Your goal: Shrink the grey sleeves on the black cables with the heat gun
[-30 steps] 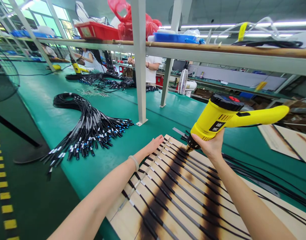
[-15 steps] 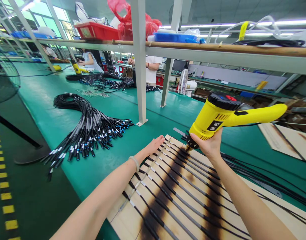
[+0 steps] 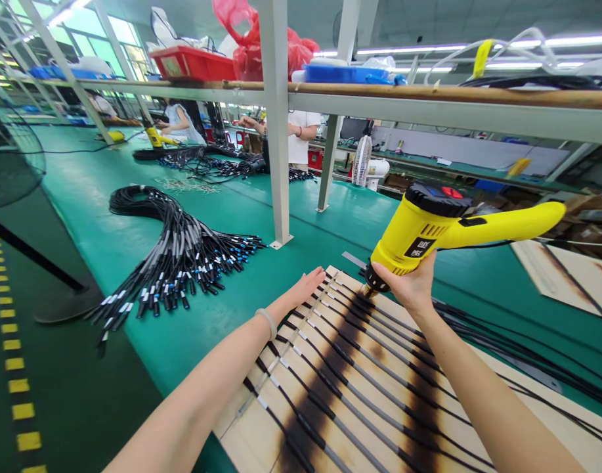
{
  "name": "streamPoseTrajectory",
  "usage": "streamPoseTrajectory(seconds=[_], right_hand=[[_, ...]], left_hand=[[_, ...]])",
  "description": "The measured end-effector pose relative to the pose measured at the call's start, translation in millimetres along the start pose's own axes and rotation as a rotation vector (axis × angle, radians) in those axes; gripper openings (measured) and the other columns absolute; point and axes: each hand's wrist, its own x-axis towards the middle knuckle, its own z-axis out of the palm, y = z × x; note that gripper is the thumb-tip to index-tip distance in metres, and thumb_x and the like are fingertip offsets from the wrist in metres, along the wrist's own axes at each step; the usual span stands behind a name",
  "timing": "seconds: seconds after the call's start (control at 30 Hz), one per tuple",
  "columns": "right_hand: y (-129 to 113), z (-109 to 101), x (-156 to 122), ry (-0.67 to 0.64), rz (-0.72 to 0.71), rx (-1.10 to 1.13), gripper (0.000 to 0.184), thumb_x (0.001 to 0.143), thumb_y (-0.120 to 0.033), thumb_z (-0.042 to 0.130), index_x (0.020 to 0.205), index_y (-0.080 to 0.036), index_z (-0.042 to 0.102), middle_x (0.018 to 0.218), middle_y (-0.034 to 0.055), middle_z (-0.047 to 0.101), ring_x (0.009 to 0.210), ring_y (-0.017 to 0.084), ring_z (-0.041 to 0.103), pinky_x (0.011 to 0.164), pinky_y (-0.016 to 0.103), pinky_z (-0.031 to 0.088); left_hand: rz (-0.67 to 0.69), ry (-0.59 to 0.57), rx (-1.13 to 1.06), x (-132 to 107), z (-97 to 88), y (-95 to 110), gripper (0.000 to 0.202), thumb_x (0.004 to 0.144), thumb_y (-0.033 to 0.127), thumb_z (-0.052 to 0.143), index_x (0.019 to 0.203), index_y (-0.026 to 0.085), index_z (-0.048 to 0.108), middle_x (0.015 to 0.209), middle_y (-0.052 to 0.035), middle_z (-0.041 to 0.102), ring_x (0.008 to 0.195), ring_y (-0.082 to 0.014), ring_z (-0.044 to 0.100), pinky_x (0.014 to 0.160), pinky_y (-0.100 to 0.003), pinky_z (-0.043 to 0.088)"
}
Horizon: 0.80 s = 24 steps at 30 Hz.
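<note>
My right hand (image 3: 413,284) grips a yellow heat gun (image 3: 411,230) by its barrel, handle pointing to the right. Its nozzle is tilted down close over the far end of a row of black and grey cables (image 3: 364,387). They lie side by side across a pale wooden board (image 3: 254,430) that has dark scorched bands. At the board's far left edge my left hand (image 3: 305,288) lies flat with fingers stretched out, by the cable ends. A thin clear strip crosses the cables near that edge.
A large bundle of black cables (image 3: 175,256) lies on the green table (image 3: 232,210) at left. A white post (image 3: 279,144) carries a shelf (image 3: 429,98) overhead. More cables (image 3: 517,341) lie right of the board. A co-worker (image 3: 298,135) stands across the table; a white fan (image 3: 364,164) is behind.
The view has shifted very slightly. The heat gun's nozzle has moved a touch to the left; my left hand stays flat in place.
</note>
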Motion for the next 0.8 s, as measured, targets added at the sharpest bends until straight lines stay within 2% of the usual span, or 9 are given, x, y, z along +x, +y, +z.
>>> streamPoseTrajectory(seconds=[0.23, 0.4, 0.8], right_hand=[[8.4, 1.8, 0.0, 0.005, -0.024, -0.032, 0.072, 0.048, -0.027, 0.085, 0.102, -0.024, 0.037, 0.101, 0.001, 0.056, 0.09, 0.019, 0.06, 0.081, 0.039, 0.052], [10.6, 3.3, -0.9, 0.0, -0.02, -0.025, 0.073, 0.049, -0.026, 0.085, 0.104, -0.024, 0.038, 0.101, 0.0014, 0.056, 0.09, 0.019, 0.06, 0.082, 0.038, 0.051], [2.3, 8.4, 0.0, -0.025, -0.063, 0.009, 0.07, 0.05, -0.025, 0.084, 0.103, -0.024, 0.038, 0.1, 0.0012, 0.056, 0.09, 0.018, 0.06, 0.084, 0.036, 0.049]], left_hand=[[-0.013, 0.002, -0.003, -2.9, -0.6, 6.2, 0.074, 0.086, 0.069, 0.016, 0.142, 0.024, 0.034, 0.151, -0.002, 0.023, 0.141, -0.0212, 0.02, 0.117, -0.042, -0.001], [-0.01, -0.003, -0.014, -2.7, -0.2, 5.8, 0.078, 0.085, 0.071, 0.015, 0.143, 0.022, 0.032, 0.152, -0.0026, 0.022, 0.141, -0.0204, 0.018, 0.117, -0.039, -0.003], [-0.013, -0.003, -0.033, 0.3, 0.2, 0.1, 0.075, 0.085, 0.07, 0.016, 0.143, 0.024, 0.031, 0.152, -0.0018, 0.023, 0.141, -0.0213, 0.018, 0.117, -0.043, -0.004]])
